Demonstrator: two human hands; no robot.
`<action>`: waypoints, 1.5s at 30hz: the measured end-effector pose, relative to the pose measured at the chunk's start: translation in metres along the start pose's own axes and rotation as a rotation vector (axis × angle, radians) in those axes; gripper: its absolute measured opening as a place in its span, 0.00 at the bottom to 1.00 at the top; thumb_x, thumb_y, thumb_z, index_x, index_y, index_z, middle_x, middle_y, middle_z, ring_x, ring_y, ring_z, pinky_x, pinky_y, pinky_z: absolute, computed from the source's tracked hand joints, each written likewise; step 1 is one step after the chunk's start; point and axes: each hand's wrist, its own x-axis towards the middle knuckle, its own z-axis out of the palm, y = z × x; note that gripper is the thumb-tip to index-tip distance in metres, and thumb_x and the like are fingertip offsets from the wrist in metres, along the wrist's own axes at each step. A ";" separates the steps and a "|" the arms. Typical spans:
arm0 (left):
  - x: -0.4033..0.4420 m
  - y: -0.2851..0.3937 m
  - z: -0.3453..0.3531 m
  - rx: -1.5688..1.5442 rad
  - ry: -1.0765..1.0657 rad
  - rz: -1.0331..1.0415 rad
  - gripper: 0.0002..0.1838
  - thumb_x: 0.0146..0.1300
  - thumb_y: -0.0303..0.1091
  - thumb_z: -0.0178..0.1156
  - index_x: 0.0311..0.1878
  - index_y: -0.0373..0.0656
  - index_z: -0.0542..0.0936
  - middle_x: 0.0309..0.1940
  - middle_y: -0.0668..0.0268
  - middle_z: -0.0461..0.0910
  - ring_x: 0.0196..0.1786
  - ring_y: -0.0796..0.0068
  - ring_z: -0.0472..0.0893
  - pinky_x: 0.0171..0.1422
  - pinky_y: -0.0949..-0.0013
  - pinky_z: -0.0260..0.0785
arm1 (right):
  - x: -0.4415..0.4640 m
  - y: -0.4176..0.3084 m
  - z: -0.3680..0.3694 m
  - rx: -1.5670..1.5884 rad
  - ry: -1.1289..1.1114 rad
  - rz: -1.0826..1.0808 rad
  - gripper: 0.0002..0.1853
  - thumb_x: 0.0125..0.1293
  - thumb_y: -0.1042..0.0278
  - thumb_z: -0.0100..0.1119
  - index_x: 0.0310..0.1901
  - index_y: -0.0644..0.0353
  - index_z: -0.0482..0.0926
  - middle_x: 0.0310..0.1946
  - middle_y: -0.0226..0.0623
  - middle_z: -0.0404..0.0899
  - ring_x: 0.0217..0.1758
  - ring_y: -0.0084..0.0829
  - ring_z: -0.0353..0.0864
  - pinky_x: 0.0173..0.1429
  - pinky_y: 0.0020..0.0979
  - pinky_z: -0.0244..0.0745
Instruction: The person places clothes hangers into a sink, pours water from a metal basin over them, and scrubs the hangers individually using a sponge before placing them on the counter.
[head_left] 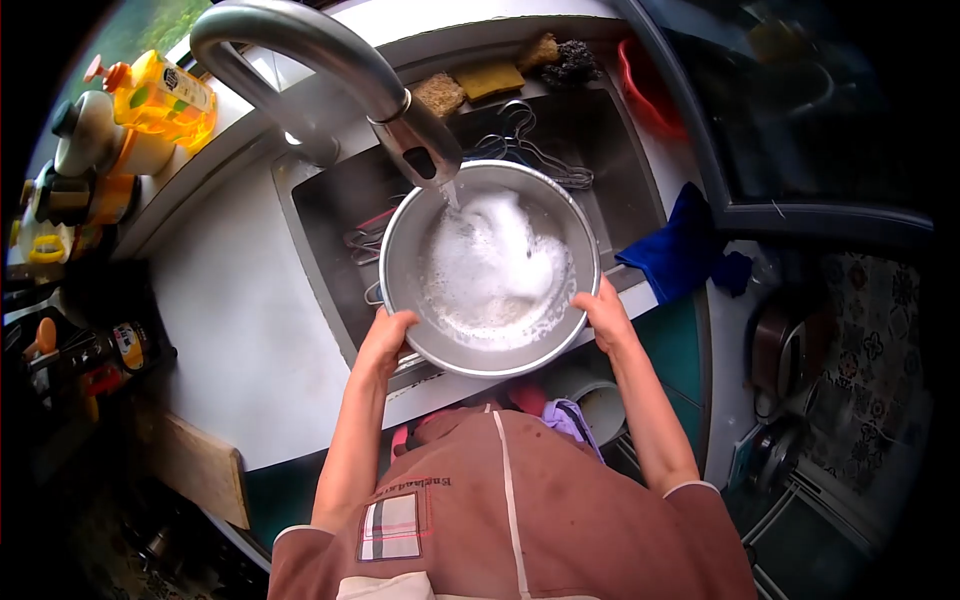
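Observation:
A round metal basin (pixel 398 243) with white suds (pixel 485 260) in it is held over the front of the sink (pixel 630 180). My left hand (pixel 384 338) grips its rim at the lower left, thumb on top. On the lower right, my right hand (pixel 604 312) is closed on the same rim, thumb over the edge. Fingers of both hands are mostly hidden beneath the basin. Above its far side hangs the faucet (pixel 410 140), and a stream of water runs from it into the suds.
Wire hangers (pixel 530 150) lie in the sink behind the basin. Sponges (pixel 488 80) and a dark scrubber (pixel 572 64) line the back ledge. A blue cloth (pixel 672 250) drapes over the right edge, near a red basin (pixel 648 90). Bottles of orange liquid (pixel 165 98) stand at left.

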 end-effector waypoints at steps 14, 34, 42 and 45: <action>0.037 -0.036 0.047 0.060 0.044 0.419 0.24 0.51 0.28 0.59 0.53 0.34 0.68 0.46 0.56 0.75 0.47 0.64 0.76 0.53 0.66 0.67 | -0.021 -0.040 -0.028 -0.051 0.179 -0.140 0.34 0.44 0.80 0.47 0.60 0.64 0.64 0.51 0.40 0.72 0.54 0.32 0.71 0.59 0.27 0.63; 0.058 -0.050 0.104 -0.207 -0.652 -0.326 0.10 0.54 0.26 0.53 0.40 0.42 0.77 0.28 0.68 0.79 0.25 0.80 0.78 0.17 0.80 0.65 | 0.013 -0.158 0.042 -1.088 0.281 -0.609 0.32 0.54 0.57 0.44 0.59 0.70 0.65 0.59 0.55 0.65 0.66 0.46 0.60 0.69 0.38 0.50; 0.063 -0.061 0.110 -0.371 -0.777 -0.276 0.02 0.54 0.26 0.55 0.31 0.44 0.73 0.19 0.74 0.70 0.18 0.86 0.68 0.15 0.81 0.54 | 0.000 -0.175 0.078 -1.191 0.288 -0.815 0.31 0.55 0.56 0.48 0.57 0.69 0.67 0.57 0.54 0.67 0.63 0.45 0.62 0.68 0.40 0.50; 0.048 -0.053 0.090 -0.321 -0.733 -0.181 0.10 0.53 0.27 0.55 0.40 0.43 0.76 0.23 0.73 0.75 0.20 0.87 0.72 0.13 0.83 0.52 | -0.029 -0.178 0.090 -1.144 0.243 -0.910 0.30 0.55 0.59 0.49 0.58 0.68 0.67 0.58 0.53 0.66 0.65 0.44 0.61 0.68 0.40 0.50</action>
